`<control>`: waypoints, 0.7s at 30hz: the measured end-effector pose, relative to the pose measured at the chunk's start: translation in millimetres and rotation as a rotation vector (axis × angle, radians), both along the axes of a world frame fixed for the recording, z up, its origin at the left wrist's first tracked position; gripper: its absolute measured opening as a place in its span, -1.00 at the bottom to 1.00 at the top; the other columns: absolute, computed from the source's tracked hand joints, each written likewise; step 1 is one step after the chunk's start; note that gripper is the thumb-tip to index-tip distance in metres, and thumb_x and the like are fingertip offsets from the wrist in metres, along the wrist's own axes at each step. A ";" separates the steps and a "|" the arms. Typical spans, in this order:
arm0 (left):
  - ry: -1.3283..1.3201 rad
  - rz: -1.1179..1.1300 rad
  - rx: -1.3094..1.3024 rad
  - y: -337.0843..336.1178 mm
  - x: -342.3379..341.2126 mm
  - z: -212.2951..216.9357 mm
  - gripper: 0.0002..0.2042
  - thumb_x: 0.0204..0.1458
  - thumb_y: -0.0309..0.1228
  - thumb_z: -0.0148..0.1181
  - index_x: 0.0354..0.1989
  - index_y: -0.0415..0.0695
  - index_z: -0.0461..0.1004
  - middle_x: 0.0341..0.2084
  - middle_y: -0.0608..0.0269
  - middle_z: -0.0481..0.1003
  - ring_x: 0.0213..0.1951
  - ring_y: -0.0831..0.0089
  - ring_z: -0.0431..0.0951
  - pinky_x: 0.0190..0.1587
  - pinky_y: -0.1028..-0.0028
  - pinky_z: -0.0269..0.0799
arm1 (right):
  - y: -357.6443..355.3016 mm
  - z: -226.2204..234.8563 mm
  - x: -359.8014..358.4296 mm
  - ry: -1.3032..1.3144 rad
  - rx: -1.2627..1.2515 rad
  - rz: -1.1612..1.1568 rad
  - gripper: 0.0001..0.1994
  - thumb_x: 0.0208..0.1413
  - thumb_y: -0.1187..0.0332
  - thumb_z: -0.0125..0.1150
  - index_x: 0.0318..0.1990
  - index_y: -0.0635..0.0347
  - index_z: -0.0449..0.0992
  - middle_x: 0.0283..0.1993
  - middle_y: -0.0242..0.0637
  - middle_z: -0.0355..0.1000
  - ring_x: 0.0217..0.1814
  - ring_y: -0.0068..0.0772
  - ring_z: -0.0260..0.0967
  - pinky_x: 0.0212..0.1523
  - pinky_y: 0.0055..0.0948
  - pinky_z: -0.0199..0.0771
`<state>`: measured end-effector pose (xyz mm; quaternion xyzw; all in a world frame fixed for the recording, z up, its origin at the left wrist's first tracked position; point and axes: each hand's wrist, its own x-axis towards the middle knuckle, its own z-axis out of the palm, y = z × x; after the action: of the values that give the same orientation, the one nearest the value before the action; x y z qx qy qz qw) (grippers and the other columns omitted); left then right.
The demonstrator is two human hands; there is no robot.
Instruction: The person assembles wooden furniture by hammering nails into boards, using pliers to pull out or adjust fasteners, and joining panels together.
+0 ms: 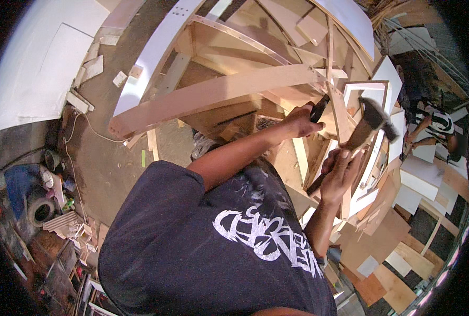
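My right hand is wrapped round the wooden handle of a claw hammer, its dark metal head raised to the right of the wooden frame. My left hand is closed on a short black tool; its kind is hidden by my fingers. That tool's far end reaches toward the corner of a wooden frame, where a long plank meets upright pieces. The left forearm crosses in front of the frame, and the two hands are a little apart.
White-faced boards stand at the far left, with wood offcuts beside them. A cable lies on the floor. At right are a white-edged frame, stacked panels and another person. A tyre sits among clutter at left.
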<state>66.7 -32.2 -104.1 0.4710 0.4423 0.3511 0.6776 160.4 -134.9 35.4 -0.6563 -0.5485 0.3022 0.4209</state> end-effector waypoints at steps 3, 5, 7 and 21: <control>-0.027 -0.074 0.003 -4.4 -12.5 -1.4 -0.49 -0.05 -0.10 0.49 -0.10 -0.19 0.42 -0.51 0.15 0.53 -0.43 0.37 0.57 -0.29 0.34 0.49 | -19.9 -21.7 -0.6 0.081 -0.109 0.005 -0.62 0.45 0.02 -0.04 0.02 0.20 0.33 -0.50 -0.47 0.26 -0.66 -0.70 0.11 -0.68 -0.63 0.10; 0.084 -0.044 0.206 -8.2 -10.6 -13.9 -0.33 -0.07 -0.14 0.50 0.13 -0.30 0.42 -0.19 -0.07 0.56 -0.11 0.17 0.59 -0.08 0.29 0.47 | -35.4 -36.8 -4.7 0.238 -0.170 -0.034 -0.62 0.45 0.02 -0.04 0.02 0.22 0.33 -0.52 -0.46 0.26 -0.66 -0.69 0.12 -0.68 -0.62 0.11; -0.009 -0.018 0.221 -12.6 -9.6 -25.3 -0.30 -0.06 -0.12 0.50 0.19 -0.29 0.39 -0.14 -0.05 0.56 -0.09 0.17 0.59 -0.05 0.29 0.47 | -44.0 -47.4 -2.0 0.243 -0.162 -0.022 -0.61 0.45 0.03 -0.04 0.01 0.25 0.34 -0.54 -0.45 0.26 -0.66 -0.67 0.13 -0.67 -0.61 0.12; 0.563 0.593 0.734 -149.3 -200.2 63.9 -0.70 0.01 -0.38 0.43 -0.10 -0.20 0.57 -0.31 0.08 0.59 -0.19 0.16 0.62 -0.07 0.29 0.54 | -82.8 -103.1 22.7 -0.133 -0.448 0.064 -0.65 0.27 0.14 0.24 0.00 0.25 0.51 -0.31 0.09 0.56 -0.28 -0.17 0.55 -0.19 -0.20 0.50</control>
<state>-133.5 -181.5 -40.2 0.6075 0.5689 0.5185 0.1965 183.2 -217.7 -67.7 -0.7340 -0.5148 0.3856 0.2181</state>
